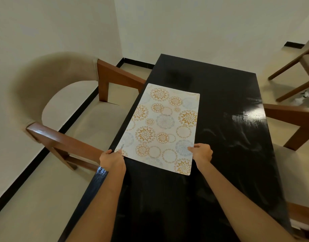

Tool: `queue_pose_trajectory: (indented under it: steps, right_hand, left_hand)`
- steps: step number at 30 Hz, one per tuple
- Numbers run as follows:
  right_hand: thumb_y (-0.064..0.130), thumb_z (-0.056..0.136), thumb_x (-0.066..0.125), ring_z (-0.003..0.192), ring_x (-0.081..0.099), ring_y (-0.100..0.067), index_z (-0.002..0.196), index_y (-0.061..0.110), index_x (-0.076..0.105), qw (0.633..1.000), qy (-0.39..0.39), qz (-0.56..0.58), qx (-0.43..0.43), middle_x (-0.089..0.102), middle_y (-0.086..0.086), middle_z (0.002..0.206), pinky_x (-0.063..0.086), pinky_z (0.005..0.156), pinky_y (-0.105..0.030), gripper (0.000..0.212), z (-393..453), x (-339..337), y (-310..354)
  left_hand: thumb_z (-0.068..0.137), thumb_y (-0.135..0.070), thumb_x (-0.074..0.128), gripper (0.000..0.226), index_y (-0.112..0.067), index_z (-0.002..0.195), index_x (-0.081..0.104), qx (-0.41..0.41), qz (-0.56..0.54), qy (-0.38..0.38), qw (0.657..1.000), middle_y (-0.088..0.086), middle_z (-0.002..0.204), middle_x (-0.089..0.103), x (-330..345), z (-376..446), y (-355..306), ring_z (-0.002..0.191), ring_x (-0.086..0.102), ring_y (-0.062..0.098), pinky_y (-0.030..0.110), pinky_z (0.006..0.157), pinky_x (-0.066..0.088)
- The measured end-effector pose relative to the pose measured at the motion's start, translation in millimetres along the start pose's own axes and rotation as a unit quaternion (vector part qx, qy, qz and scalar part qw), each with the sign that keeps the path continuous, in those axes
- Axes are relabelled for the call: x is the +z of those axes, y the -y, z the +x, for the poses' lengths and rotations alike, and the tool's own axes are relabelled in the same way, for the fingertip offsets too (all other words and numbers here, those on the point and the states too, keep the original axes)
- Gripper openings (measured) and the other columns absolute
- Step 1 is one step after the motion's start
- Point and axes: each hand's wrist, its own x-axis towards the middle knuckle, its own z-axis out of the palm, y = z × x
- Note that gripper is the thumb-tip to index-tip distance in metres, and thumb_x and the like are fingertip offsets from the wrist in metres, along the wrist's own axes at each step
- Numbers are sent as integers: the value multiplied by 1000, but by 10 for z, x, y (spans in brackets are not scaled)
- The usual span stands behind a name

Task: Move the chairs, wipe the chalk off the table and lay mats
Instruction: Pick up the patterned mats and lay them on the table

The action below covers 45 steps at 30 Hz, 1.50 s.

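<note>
Hands (left, right) gripping mat's near edge, flush along table edge

You get soft, even indoor light; a bright glare patch on the black table at right, motion blur on the left chair, wide-angle bending at the edges.

Both arms out fwd, left hand & right hand fingers curled, pinching

A white rectangular placemat with orange floral circles is held flat on the glossy black table, pinched at its near corners by the left hand and right hand; beige upholstered wooden-armed chairs are seen alongside.
</note>
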Motion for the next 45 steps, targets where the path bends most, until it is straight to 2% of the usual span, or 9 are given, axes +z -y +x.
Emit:
queue_pose_trajectory:
  steps: [4,8,15,31,34,36,40,43,45]
  right_hand:
    - [14,80,77,73,62,-15,67,24,55,1000,-8,-21,-9,64,1,79,52,63,-32,27,-50,3,7]
    - [13,79,77,65,57,-11,67,22,54,1000,-9,-26,-13,60,3,75,43,51,-25,28,-69,-4,37]
    - [13,80,77,59,53,-6,66,22,51,999,-15,-38,-20,54,7,66,38,48,-22,31,-87,8,60]
    - [16,79,79,64,60,-14,76,12,58,997,-19,-80,-4,63,-3,77,44,51,-27,21,-49,23,39]
    - [18,81,77,61,57,-14,78,11,55,993,-31,-116,-11,63,-4,79,39,45,-25,23,-94,32,50]
    - [20,82,76,68,59,-16,84,12,53,989,-51,-131,-33,63,-6,86,41,48,-26,24,-159,51,46]
    - [22,84,74,87,61,-19,105,10,61,992,-68,-64,-84,62,-5,102,51,67,-31,27,-374,89,24]
    - [20,84,74,83,57,-13,104,11,64,991,-40,-13,-126,62,-2,99,40,59,-21,24,-645,68,-27]
    - [20,84,74,81,56,-12,102,10,65,988,-20,15,-151,61,0,94,38,58,-20,23,-867,37,-93]
  left_hand:
    - [75,-2,76,43,-4,114,58,12,4,-1,1000,18,106,66,4,6,-10,93,68,32,42,83,57]
    - [76,-3,76,43,-4,113,57,21,29,3,999,20,106,65,-16,2,-29,92,68,33,44,81,57]
    - [78,-1,72,38,-5,112,55,27,40,3,999,19,107,64,-7,-12,-15,93,67,33,45,83,56]
    - [83,1,67,33,-6,112,55,52,110,-9,992,19,110,62,7,17,-47,96,64,35,48,80,56]
    - [81,0,68,37,-3,115,51,61,126,-1,990,22,111,61,-15,14,-46,97,64,38,50,81,55]
    - [79,-3,72,43,0,117,50,72,129,12,989,23,113,61,-63,-4,-36,97,65,39,50,83,55]
    - [79,-11,76,41,-7,113,54,115,84,57,988,17,103,66,-184,-169,-4,90,68,32,47,78,57]
    - [79,-15,75,35,-12,108,55,174,54,98,978,12,96,67,-354,-376,72,85,68,25,46,76,58]
    - [79,-18,76,32,-13,104,56,208,53,117,970,8,90,66,-518,-501,160,84,67,23,46,79,57]
